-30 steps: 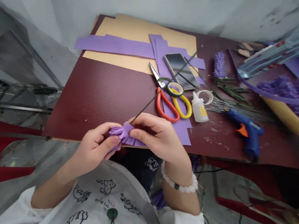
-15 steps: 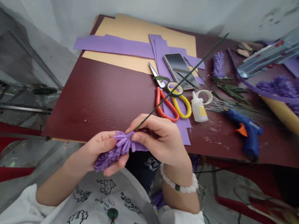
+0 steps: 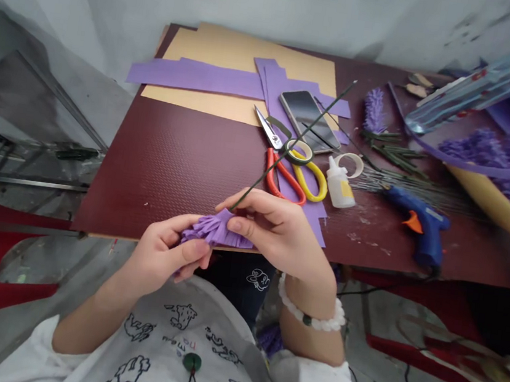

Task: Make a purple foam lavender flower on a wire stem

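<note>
Clamped between left hand (image 3: pixel 159 247) and right hand (image 3: pixel 273 230), pressed together: fringed purple paper coil (image 3: pixel 215 228) on thin green wire stem (image 3: pixel 287 151), seemingly part-wound; finished purple paper tufts (image 3: pixel 374 109) at two o'clock.

Head-worn camera looks forward and down over the work table (image 3: pixel 159 173)

Maroon table (image 3: pixel 159 173) with tan card (image 3: pixel 247 60), purple strips (image 3: pixel 194 77), glue gun (image 3: pixel 417 232)

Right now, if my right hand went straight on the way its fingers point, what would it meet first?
The fringed purple paper, which the right hand is already pinching. Just past that is the left hand, though depth is hard to judge from this view.
</note>
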Available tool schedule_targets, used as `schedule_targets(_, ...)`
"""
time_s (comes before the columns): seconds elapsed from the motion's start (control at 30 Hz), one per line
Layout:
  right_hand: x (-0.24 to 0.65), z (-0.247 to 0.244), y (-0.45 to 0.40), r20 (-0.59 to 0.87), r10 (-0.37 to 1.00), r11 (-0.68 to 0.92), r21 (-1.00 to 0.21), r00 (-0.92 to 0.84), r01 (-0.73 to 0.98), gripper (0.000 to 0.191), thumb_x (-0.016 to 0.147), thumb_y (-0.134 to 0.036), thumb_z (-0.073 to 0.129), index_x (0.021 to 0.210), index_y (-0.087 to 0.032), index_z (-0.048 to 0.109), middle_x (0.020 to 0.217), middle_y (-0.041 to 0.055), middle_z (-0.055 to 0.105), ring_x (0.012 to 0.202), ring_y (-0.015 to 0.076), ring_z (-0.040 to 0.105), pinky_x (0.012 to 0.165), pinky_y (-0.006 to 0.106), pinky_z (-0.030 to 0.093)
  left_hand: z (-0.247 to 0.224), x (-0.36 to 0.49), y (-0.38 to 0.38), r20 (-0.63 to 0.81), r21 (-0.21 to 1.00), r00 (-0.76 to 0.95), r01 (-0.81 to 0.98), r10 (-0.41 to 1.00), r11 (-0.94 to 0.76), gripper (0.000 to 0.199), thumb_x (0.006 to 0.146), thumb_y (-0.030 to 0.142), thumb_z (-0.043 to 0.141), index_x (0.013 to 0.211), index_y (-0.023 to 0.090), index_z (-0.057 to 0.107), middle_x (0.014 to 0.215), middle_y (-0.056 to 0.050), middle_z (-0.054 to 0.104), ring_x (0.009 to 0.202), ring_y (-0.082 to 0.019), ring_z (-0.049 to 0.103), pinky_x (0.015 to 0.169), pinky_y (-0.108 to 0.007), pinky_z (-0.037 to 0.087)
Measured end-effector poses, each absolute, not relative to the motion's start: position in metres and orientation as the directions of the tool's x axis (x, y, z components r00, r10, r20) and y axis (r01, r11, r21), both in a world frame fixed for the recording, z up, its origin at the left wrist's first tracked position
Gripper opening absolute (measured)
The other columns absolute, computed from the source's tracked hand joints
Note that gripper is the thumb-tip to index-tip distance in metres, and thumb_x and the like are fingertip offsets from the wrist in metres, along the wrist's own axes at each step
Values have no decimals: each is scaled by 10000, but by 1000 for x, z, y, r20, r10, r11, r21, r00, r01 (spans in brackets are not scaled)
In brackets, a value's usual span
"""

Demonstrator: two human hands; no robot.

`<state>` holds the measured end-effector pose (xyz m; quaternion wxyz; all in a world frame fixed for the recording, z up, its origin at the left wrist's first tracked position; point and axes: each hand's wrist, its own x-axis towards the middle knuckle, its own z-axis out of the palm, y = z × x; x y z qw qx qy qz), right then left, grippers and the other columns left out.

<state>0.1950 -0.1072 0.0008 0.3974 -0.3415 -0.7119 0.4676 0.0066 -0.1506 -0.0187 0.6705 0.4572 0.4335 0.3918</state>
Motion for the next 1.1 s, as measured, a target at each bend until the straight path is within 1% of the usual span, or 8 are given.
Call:
schedule_targets(0.3,191,-5,-103,263,843,292,-956,-470,-11,85,849,-223,638,885,-147,644,817,25,658,725,93,603,615,190,475,-22,3,-140,-202,629,688,-454,697,631,244,820,331,648,933,116,622,549,26,532,331,1,277,288,-105,262)
schedule_targets(0.4,189,-9,-101,281,850,301,-953,-444,-28,80,850,-222,631,843,-143,621,753,9,638,661,75,572,578,178,450,-23,3,-140,-175,650,705,-442,688,618,294,854,404,584,927,119,595,558,10,566,308,-23,339,277,-135,314)
schedule_targets(0.5,187,-10,-102,257,878,282,-959,-404,4,87,857,-227,621,827,-145,612,743,4,636,640,67,559,562,174,433,-21,3,-143,-149,925,491,-239,858,297,419,837,447,610,1123,146,554,767,-54,673,460,-87,560,398,-187,463)
schedule_targets(0.57,185,-9,-103,237,898,272,-961,-370,45,93,860,-235,617,823,-150,613,744,3,637,643,69,559,567,178,431,-19,4,-146,23,989,251,133,968,-58,579,764,408,714,1259,194,504,990,-80,687,719,-141,666,605,-234,557)
schedule_targets(0.67,181,-8,-106,206,921,270,-949,-331,160,117,863,-262,612,808,-159,612,723,-5,627,640,76,549,583,192,429,-19,7,-149,399,661,153,635,904,-399,495,768,335,723,1219,211,561,1099,-68,688,958,-186,670,845,-276,546)
schedule_targets(0.8,179,-8,-107,123,937,206,-951,-328,231,169,887,-313,578,810,-163,594,679,-18,594,593,71,519,557,199,413,-24,10,-149,553,359,274,773,787,-522,319,876,187,582,1193,152,588,1006,-64,732,886,-147,696,829,-209,527)
schedule_targets(0.9,182,-9,-107,128,910,187,-976,-395,115,153,882,-308,591,878,-156,603,737,-2,625,640,76,549,588,194,441,-24,10,-149,561,418,245,740,790,-527,265,882,155,562,1139,138,623,986,-56,742,871,-127,697,828,-180,520)
schedule_targets(1.1,189,-8,-106,215,867,276,-958,-451,74,147,875,-289,609,892,-145,632,802,28,650,703,95,583,636,208,478,-15,9,-153,346,776,101,528,933,-345,190,859,258,612,1009,169,688,774,-15,732,593,-101,646,630,-206,535)
